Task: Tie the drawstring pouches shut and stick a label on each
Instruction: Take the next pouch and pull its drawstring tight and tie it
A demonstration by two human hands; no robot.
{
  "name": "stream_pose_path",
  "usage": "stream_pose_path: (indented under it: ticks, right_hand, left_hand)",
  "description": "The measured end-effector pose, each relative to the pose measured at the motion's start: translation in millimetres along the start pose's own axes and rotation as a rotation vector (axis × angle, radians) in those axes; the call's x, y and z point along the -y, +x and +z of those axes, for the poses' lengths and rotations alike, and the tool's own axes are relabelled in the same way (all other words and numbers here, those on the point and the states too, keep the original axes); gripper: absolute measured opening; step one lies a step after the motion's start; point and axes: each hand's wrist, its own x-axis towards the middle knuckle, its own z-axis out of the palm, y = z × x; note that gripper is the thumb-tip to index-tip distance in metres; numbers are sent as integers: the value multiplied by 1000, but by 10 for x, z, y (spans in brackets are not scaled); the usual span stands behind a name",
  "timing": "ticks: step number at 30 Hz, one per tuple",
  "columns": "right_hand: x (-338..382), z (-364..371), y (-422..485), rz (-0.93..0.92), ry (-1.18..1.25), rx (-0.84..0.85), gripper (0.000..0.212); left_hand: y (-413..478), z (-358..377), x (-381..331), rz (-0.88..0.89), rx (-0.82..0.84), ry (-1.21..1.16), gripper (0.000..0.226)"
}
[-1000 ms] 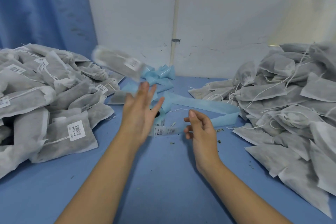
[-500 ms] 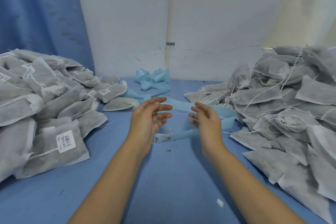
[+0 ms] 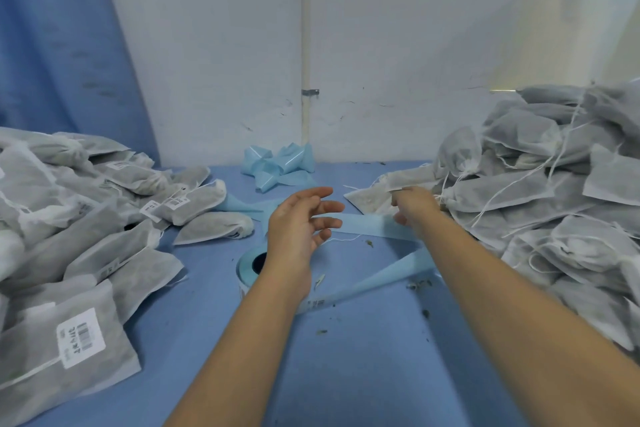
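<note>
The left forearm [image 3: 242, 340] and right forearm [image 3: 519, 305] are bare along the whole length in view, smooth and slim. The left grip [image 3: 298, 222] and right grip [image 3: 414, 204] are bare hands with slender fingers; the nails are too blurred to judge.

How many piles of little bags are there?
2. The labelled pile lies at the left; the unlabelled pile lies at the right, where the right hand pinches one pouch.
</note>
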Motion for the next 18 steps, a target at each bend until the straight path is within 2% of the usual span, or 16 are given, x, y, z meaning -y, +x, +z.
stream_pose_path:
  ticks: [4, 7, 11, 18]
  right_hand:
    - [-32, -6, 68, 60, 163, 60, 28]
    - [-13, -7, 24, 120, 444, 40, 12]
    - [79, -63, -121, 280, 813, 6, 14]
    - [121, -161, -567, 201, 1085, 122, 19]
  left_hand:
    - [21, 17, 17, -14, -9, -10, 26]
    - [5, 28, 18, -25, -10, -22, 24]
    - [-65, 26, 19, -38, -12, -24, 23]
    - [-279, -21, 32, -59, -50, -24, 22]
